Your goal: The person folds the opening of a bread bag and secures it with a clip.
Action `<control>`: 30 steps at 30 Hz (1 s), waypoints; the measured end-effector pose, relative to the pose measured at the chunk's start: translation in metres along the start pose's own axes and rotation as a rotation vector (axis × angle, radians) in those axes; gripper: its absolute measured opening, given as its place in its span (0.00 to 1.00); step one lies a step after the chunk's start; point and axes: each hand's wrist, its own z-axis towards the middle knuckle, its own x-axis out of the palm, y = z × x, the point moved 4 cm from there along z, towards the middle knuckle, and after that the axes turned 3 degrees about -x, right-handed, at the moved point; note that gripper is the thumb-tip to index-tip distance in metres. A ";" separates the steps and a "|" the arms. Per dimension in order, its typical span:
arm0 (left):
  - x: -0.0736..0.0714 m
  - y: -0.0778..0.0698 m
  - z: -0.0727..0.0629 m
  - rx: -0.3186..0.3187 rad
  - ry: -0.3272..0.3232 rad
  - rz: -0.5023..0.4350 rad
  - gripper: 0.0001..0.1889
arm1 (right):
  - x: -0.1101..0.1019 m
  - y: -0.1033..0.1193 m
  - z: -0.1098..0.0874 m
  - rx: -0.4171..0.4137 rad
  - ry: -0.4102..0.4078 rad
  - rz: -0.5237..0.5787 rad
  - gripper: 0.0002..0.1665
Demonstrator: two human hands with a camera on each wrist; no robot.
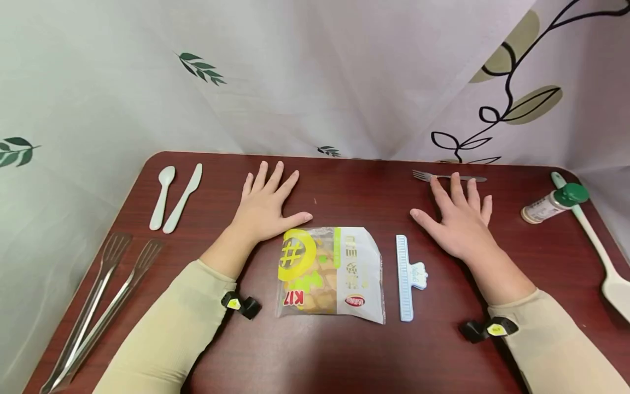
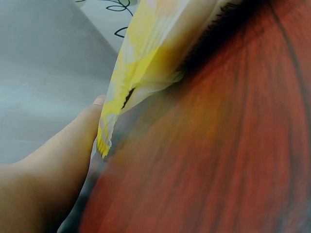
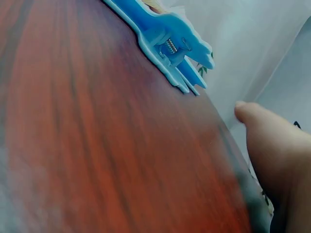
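Neither hand grips anything: the left hand (image 1: 261, 213) and right hand (image 1: 460, 221) rest with fingers spread on the table (image 1: 315, 355). The right fingertips cover part of the fork (image 1: 422, 175); whether they touch it is hard to tell. The white utensil (image 1: 598, 241) runs off the right edge, its handle partly behind the bottle (image 1: 541, 209), whose label is too small to read. Both wrist views cut off the bag (image 1: 315, 273) and clip (image 1: 404, 279) at the top.

The bag lies flat between the hands, near the left thumb, part see-through and part white, with a yellow ring, green patches and red lettering. The pale blue clip lies just right of it, with a ribbed bar and a metal spring.

Also there: one spoon (image 1: 159, 205), one knife (image 1: 182, 202) and one pair of tongs (image 1: 100, 287).
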 end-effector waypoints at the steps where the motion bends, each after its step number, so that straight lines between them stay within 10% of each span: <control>1: 0.001 0.000 0.000 0.001 0.003 -0.004 0.55 | 0.000 0.001 0.000 -0.012 -0.015 0.016 0.56; 13: 0.005 -0.014 -0.001 0.081 -0.003 -0.049 0.53 | 0.007 0.032 -0.008 -0.336 -0.194 0.335 0.36; 30: 0.004 -0.032 -0.006 0.214 0.026 -0.167 0.45 | 0.023 0.068 -0.024 -0.626 -0.027 0.474 0.29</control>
